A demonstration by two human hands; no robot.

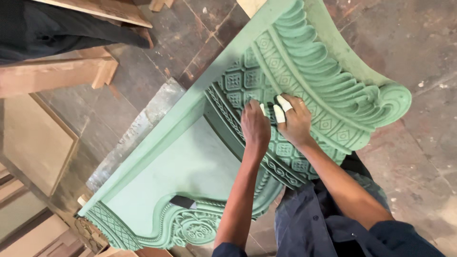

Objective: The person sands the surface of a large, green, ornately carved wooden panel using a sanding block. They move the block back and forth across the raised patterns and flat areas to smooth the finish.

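Observation:
A large green carved panel lies tilted across the stone floor, with a diamond lattice band, scalloped ribs and a scroll at its right end. My left hand presses its fingers onto the lattice carving near the panel's middle. Beside it, my right hand rests on the same band, with white tape wraps on two fingertips and a ring on one finger. Both hands touch the carved surface close together. Whether either holds a small tool or abrasive is hidden under the fingers.
Wooden planks and beams lie at the upper left, under a dark cloth. A flat board leans at the left. A small dark block sits on the panel's smooth part. My blue trousers are at the bottom.

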